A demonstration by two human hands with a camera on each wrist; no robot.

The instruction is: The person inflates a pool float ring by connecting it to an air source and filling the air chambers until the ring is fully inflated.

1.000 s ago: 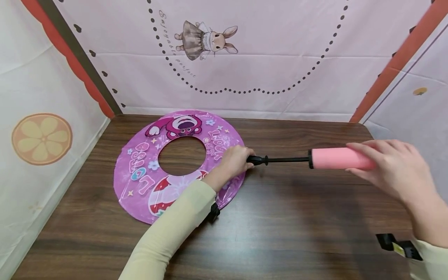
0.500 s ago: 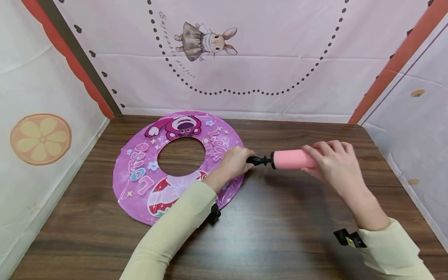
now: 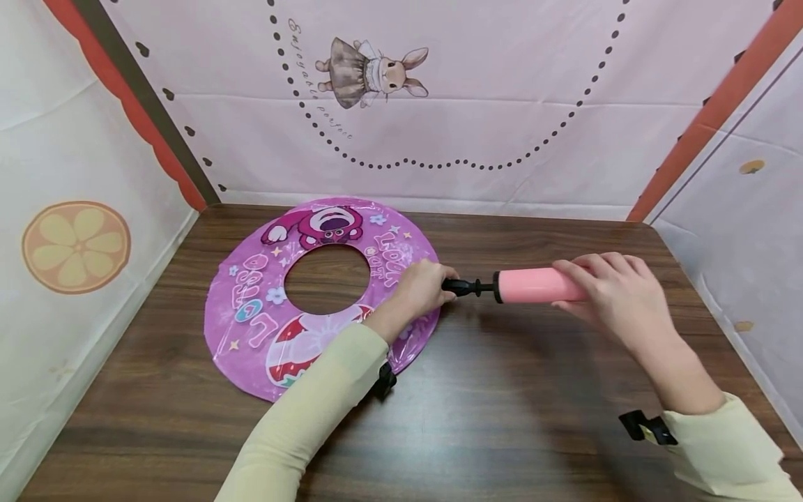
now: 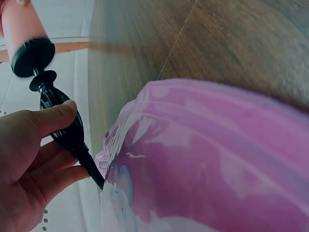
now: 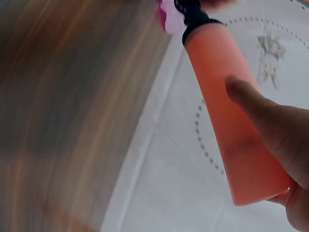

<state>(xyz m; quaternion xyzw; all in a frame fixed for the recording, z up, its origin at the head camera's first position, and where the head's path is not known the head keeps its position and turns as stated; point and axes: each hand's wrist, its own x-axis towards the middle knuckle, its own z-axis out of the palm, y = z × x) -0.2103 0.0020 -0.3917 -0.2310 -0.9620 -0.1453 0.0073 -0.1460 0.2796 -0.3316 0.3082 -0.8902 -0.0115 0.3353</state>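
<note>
A purple swim ring (image 3: pixel 241 335) with cartoon prints lies on the table, partly puffed up in the left wrist view. Over its right edge my left hand (image 3: pixel 422 287) grips the black handle (image 4: pixel 65 121) of a hand pump. The handle's thin black nozzle (image 4: pixel 91 166) runs down to the ring's surface, its tip hidden there. My right hand (image 3: pixel 617 296) holds the pump's pink barrel (image 3: pixel 533 286), thumb along one side in the right wrist view (image 5: pixel 239 116). A short length of black rod (image 3: pixel 487 287) shows between handle and barrel.
The brown wooden table (image 3: pixel 489 425) extends in front of and to the right of the ring. Printed cloth walls (image 3: pixel 502 90) stand behind it and on both sides. A black wrist strap piece (image 3: pixel 646 427) hangs by the right sleeve.
The right hand pushed the pink barrel left toward the handle, hiding most of the rod, then drew it slightly back right. The left hand and the ring stay in place.
</note>
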